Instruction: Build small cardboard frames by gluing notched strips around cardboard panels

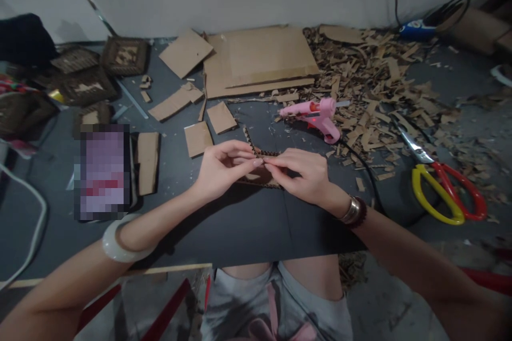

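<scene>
My left hand [220, 168] and my right hand [306, 173] meet at the table's front middle, their fingertips pinched together. Between them is a thin corrugated cardboard strip [249, 138], whose free end sticks up past my left fingers. Below the fingers lies a small cardboard piece [262, 177] with dark corrugated edging along its sides; my hands cover much of it. Just beyond my right hand, a pink glue gun [316, 112] lies on its side with a glue stick out of its back.
Scissors [438, 170] with yellow and red handles lie at right, beside a heap of cardboard scraps [360, 85]. Cardboard sheets [264, 56] lie at the back, small squares [199, 139] nearer. A phone [104, 170] is at left, below several corrugated cardboard pieces [126, 56]. The glue gun's cord [366, 170] passes my right wrist.
</scene>
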### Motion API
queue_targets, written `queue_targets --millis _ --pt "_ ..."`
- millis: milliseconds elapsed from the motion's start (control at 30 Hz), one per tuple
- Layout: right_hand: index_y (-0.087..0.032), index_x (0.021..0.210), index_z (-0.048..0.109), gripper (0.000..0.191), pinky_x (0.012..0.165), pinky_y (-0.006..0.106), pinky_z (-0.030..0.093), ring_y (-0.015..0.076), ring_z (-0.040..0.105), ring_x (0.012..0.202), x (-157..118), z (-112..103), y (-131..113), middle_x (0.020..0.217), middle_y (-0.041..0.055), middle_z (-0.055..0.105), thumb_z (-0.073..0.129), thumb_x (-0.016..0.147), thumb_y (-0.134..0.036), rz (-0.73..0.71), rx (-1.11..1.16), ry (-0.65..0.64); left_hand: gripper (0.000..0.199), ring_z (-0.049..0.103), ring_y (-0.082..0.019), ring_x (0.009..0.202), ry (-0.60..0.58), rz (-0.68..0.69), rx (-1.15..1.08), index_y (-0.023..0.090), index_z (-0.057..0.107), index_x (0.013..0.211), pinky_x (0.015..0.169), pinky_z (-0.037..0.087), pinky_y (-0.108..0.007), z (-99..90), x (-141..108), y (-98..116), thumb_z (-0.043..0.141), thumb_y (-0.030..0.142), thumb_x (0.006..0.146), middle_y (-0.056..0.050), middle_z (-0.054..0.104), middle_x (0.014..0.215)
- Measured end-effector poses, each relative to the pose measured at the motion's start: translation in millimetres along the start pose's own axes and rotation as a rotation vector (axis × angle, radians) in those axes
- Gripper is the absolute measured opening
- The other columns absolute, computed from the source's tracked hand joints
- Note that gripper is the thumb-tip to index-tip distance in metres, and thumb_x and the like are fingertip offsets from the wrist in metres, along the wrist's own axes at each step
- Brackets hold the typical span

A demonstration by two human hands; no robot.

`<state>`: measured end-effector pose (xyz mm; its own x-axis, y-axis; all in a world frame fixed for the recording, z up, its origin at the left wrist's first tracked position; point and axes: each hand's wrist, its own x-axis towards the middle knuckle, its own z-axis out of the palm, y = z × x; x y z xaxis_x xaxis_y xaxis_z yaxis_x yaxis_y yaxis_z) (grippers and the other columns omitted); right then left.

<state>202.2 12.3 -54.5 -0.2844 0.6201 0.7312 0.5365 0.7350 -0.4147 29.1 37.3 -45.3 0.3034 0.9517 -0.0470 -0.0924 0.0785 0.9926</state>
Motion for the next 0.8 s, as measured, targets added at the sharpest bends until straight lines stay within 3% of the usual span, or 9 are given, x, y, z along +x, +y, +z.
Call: queue_targets --millis 300,800 --pt "-0.016 0.080 0.060 0.008 0.055 0.020 0.051 0.0090 0.060 0.053 3.0 -4.0 -3.0 0.062 0.0001 0.068 0.057 0.079 -0.009 -0.209 -0.278 0.022 0.035 0.070 -0.020 0.058 -0.049 -0.087 -0.065 0.014 0.062 0.073 0.056 0.060 -0.026 4.4 0.6 3.4 0.081 0.038 0.056 -0.004 0.073 0.067" --pt "-0.015 0.089 0.058 0.011 0.061 0.023 0.053 0.0115 0.063 0.062 4.3 -7.9 -3.8 0.070 0.0031 0.069 0.053 0.081 -0.009 -0.264 -0.334 -0.026 0.038 0.067 -0.016 0.049 -0.087 -0.086 -0.018 0.013 0.064 0.077 0.049 0.056 -0.023 4.1 2.0 4.1 0.079 0.042 0.058 -0.003 0.070 0.060"
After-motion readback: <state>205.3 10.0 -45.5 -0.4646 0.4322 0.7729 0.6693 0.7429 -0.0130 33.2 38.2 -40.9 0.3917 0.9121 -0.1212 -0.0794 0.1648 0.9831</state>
